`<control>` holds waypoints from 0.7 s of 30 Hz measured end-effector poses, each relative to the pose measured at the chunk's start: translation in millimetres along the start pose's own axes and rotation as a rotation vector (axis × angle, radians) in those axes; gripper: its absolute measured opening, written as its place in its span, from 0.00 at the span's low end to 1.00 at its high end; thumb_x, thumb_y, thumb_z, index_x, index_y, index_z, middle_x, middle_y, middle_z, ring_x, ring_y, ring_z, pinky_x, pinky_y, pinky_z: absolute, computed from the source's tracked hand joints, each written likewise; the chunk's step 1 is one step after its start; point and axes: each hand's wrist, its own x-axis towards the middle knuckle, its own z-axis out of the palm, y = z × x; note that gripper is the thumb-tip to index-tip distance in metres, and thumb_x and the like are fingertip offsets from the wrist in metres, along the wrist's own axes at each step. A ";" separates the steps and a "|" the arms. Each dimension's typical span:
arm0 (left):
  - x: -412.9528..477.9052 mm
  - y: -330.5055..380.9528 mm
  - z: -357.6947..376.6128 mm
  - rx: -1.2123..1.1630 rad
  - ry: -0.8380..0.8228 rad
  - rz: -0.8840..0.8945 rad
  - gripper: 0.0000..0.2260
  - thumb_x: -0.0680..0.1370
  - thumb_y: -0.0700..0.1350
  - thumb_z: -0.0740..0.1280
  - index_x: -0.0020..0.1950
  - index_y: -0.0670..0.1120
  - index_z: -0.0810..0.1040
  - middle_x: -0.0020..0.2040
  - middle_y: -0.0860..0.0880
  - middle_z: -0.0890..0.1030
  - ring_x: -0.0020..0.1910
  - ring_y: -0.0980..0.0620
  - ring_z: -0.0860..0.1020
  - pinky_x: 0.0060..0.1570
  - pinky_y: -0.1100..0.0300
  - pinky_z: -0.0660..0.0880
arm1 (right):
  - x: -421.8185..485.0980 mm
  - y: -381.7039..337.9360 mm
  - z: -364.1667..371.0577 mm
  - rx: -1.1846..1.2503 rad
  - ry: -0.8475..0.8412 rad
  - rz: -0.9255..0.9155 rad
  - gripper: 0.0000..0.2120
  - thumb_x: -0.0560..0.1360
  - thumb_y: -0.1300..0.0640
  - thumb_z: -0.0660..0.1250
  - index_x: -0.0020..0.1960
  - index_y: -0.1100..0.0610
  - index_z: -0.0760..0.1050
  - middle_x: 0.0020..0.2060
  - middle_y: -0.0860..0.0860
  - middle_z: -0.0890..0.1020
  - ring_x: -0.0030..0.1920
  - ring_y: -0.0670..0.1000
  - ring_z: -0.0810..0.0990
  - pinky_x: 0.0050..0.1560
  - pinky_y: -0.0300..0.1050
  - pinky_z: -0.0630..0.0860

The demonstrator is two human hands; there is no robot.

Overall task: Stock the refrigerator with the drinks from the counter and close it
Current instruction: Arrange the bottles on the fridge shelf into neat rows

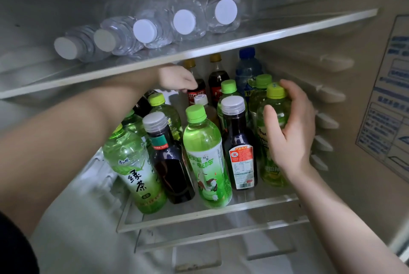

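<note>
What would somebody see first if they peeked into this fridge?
Lots of green-capped tea bottles and dark drink bottles stand packed on the middle shelf, and the right hand grips the green tea bottle at the right end. Above, clear water bottles lie sideways in a row on the upper shelf, white caps facing out. The left hand reaches to a cola bottle at the back.

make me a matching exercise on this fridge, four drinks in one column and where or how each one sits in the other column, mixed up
1. water bottles
2. left cola bottle
3. dark bottle with barcode label
4. far-right green-capped bottle

A. gripped by the right hand
B. lying sideways on the upper shelf
C. standing free, front row, silver cap
D. back row, next to the left hand

Pairs: 1-B, 2-D, 3-C, 4-A
</note>
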 end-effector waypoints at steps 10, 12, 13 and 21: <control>-22.5 -53.9 -12.0 0.379 0.076 -0.403 0.18 0.78 0.50 0.66 0.56 0.34 0.75 0.57 0.37 0.78 0.46 0.46 0.71 0.48 0.56 0.67 | -1.2 1.1 1.1 0.014 0.017 -0.031 0.22 0.75 0.51 0.59 0.67 0.57 0.68 0.57 0.43 0.70 0.59 0.49 0.71 0.58 0.35 0.62; -25.9 -54.8 -10.8 0.393 0.086 -0.439 0.18 0.77 0.49 0.67 0.55 0.33 0.76 0.56 0.36 0.79 0.47 0.42 0.76 0.48 0.55 0.70 | -1.1 0.7 0.7 0.013 0.013 -0.032 0.22 0.75 0.52 0.59 0.67 0.57 0.68 0.57 0.43 0.70 0.59 0.49 0.71 0.59 0.32 0.61; -28.4 -54.8 -11.4 0.371 0.058 -0.459 0.19 0.76 0.48 0.69 0.56 0.33 0.76 0.55 0.35 0.79 0.51 0.40 0.78 0.47 0.56 0.71 | -1.0 0.6 0.4 0.012 0.011 -0.032 0.22 0.75 0.52 0.59 0.67 0.57 0.68 0.57 0.43 0.70 0.59 0.49 0.71 0.59 0.30 0.61; -46.7 -56.9 -13.4 0.064 0.029 -0.409 0.23 0.64 0.35 0.79 0.55 0.42 0.74 0.47 0.42 0.75 0.42 0.45 0.73 0.31 0.60 0.70 | -1.5 0.6 1.7 0.020 0.018 -0.010 0.22 0.75 0.51 0.59 0.67 0.56 0.68 0.57 0.42 0.70 0.58 0.41 0.68 0.58 0.36 0.62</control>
